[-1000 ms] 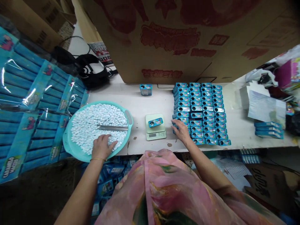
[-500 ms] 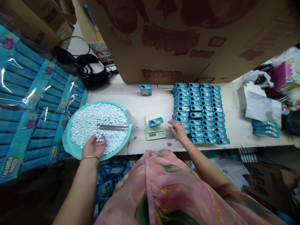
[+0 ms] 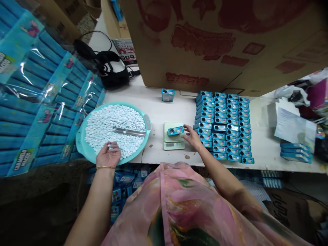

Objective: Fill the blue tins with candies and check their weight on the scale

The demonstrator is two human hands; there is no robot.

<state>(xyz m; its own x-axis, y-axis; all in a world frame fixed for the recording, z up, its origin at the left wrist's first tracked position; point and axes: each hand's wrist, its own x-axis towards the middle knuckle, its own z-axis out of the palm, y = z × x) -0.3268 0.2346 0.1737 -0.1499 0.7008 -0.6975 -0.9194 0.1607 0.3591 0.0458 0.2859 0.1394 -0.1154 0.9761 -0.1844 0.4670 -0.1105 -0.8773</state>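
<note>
The left hand (image 3: 108,155) is cupped palm-up over the near rim of the teal basin (image 3: 81,150), fingers curled around a small heap of the pale blue candies (image 3: 107,123); holding it above the basin lets any that spill fall back into the bulk supply. A metal scoop (image 3: 129,131) lies across the candies in the middle of the basin. The right hand (image 3: 191,136) is open, fingertips touching the right end of the blue tin (image 3: 175,131), which rests on the small scale (image 3: 173,136) at the tabletop (image 3: 159,109) centre. The block of blue tins (image 3: 225,126) stands in tight rows just right of the scale, within short reach of that hand. A single tin (image 3: 168,95) stands apart near the cardboard carton (image 3: 217,48). Compared with half a second earlier, the right hand has moved left from the edge of the block to the tin on the scale, while the left hand stays cupped with its candies over the basin.
</note>
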